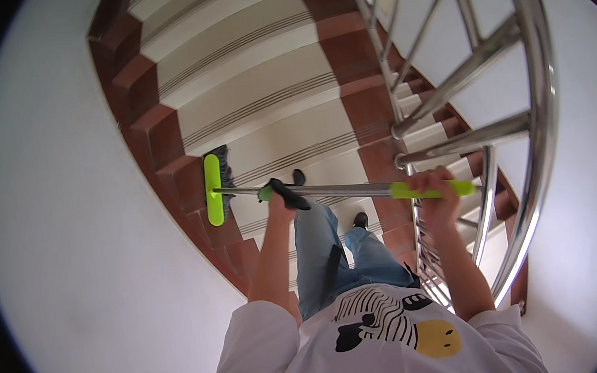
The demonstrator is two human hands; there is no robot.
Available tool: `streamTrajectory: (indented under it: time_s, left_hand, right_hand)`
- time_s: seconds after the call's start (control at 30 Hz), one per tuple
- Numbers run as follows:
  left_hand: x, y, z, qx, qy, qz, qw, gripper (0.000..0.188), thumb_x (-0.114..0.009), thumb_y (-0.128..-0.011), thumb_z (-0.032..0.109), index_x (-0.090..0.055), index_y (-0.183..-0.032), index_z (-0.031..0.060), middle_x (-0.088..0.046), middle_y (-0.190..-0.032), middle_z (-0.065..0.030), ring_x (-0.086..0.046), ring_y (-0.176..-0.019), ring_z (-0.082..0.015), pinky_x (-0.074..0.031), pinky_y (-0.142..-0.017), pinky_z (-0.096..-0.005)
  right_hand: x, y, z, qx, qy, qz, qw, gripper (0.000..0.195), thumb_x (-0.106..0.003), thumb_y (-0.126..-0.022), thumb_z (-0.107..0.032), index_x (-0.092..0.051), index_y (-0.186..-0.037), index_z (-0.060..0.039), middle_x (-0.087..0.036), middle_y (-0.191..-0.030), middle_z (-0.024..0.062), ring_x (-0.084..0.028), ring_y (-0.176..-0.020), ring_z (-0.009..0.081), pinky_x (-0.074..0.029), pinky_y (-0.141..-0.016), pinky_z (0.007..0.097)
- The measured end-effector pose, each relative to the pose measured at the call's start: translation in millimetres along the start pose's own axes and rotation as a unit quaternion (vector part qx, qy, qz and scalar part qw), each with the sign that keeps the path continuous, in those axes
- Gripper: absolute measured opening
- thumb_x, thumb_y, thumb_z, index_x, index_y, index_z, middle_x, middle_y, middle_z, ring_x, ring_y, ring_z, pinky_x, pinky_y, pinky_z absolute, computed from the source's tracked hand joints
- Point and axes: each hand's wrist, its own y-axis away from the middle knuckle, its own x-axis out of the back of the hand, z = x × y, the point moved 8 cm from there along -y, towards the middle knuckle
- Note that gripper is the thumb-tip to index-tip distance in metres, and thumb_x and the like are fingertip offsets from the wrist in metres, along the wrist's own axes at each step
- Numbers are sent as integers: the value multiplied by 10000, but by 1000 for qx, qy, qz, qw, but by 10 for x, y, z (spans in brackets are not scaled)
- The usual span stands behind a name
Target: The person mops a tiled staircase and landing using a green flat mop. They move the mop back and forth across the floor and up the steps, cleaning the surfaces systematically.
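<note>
A long-handled broom or mop lies across my front, its lime-green head (214, 190) at the left edge of the steps. Dark grey bristles or strands (225, 172) show along the head's far side. My right hand (436, 195) is closed around the lime-green grip (460, 187) at the other end, near the railing. Lower on the metal pole (348, 189), my left hand (280, 208) holds the shaft close to the head. A black item (291, 195), whose kind I cannot tell, covers part of that hand, beside a small green piece (265, 193).
Cream stair treads (260, 91) with grooved edges and red-brown side borders (358, 58) run ahead. A stainless-steel railing (535, 60) curves along the right, with another flight (424, 122) seen through it. A white wall (69, 212) borders the left. My dark shoes (360, 220) stand on the steps.
</note>
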Motion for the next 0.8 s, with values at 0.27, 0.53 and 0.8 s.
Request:
streamTrajectory:
  time_s: [0.27,0.53,0.8]
  left_hand:
    - [4,411,1078,-52,12,-90,995,340,-422,-916,372,-550,-879,58,-595,-856,-73,-567,-803,-229,-479,-759,-386]
    - [-1108,892,-263,120,49,-255,958,332,-414,-911,325,-562,-951,30,-606,-944,-98,-568,-904,-229,-450,-854,-387]
    - [-2281,2082,-2320,348,-50,-343,871,201,-524,-865,238,-562,-934,53,-603,-965,-91,-570,-904,-206,-440,-840,-352]
  right_hand:
    - [-1229,-113,785,-66,60,-75,993,48,-512,-799,-9,-477,-779,-35,-517,-673,108,-540,-715,254,-388,-907,469]
    - [-467,326,-816,112,108,-4,988,72,-512,-752,-106,-459,-742,-58,-483,-619,88,-481,-610,238,-424,-750,451]
    - [299,1970,-2725,292,136,163,933,149,-440,-782,-88,-316,-701,-106,-314,-552,33,-345,-541,158,-353,-654,330]
